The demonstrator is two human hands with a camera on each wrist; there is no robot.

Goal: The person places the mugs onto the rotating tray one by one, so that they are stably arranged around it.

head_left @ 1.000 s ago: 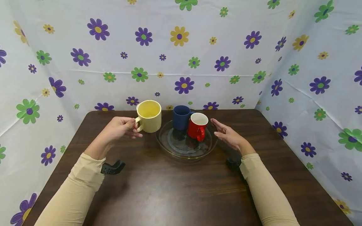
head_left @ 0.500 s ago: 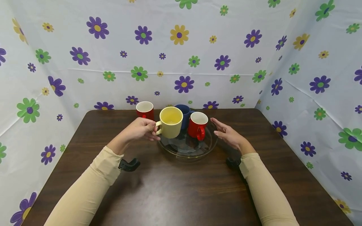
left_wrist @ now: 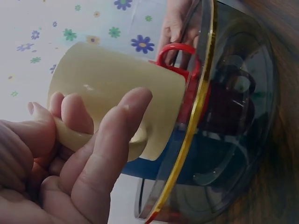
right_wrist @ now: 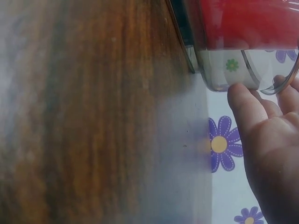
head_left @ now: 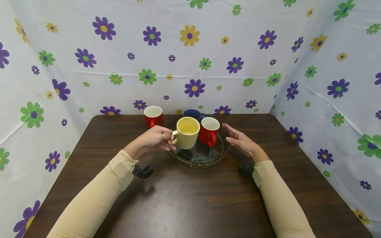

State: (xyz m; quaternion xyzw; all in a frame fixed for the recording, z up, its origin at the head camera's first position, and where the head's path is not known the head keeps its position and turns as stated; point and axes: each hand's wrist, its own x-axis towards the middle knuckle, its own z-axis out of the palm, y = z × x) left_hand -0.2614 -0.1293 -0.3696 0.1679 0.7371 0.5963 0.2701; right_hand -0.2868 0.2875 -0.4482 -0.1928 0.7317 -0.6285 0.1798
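Observation:
My left hand (head_left: 157, 138) pinches the handle of a pale yellow mug (head_left: 187, 135), which is upright over the left front part of a clear glass bowl (head_left: 205, 162). In the left wrist view the yellow mug (left_wrist: 112, 88) is still partly above the bowl's gold-tinted rim (left_wrist: 187, 144). Inside the bowl stand a blue mug (head_left: 191, 114), mostly hidden behind the yellow one, and a red mug (head_left: 206, 134) with its handle toward me. At the bowl's right side my right hand (head_left: 242, 142) has its fingers extended; its fingertips (right_wrist: 239, 91) appear to touch the glass.
A second red mug (head_left: 153, 119) stands on the dark wooden table (head_left: 190, 201) behind my left hand, outside the bowl. Flower-print white cloth (head_left: 166, 43) walls in the back and both sides.
My left hand has carried the yellow mug right and toward me, from left of the bowl to over it, uncovering the second red mug. The right hand has stayed in place.

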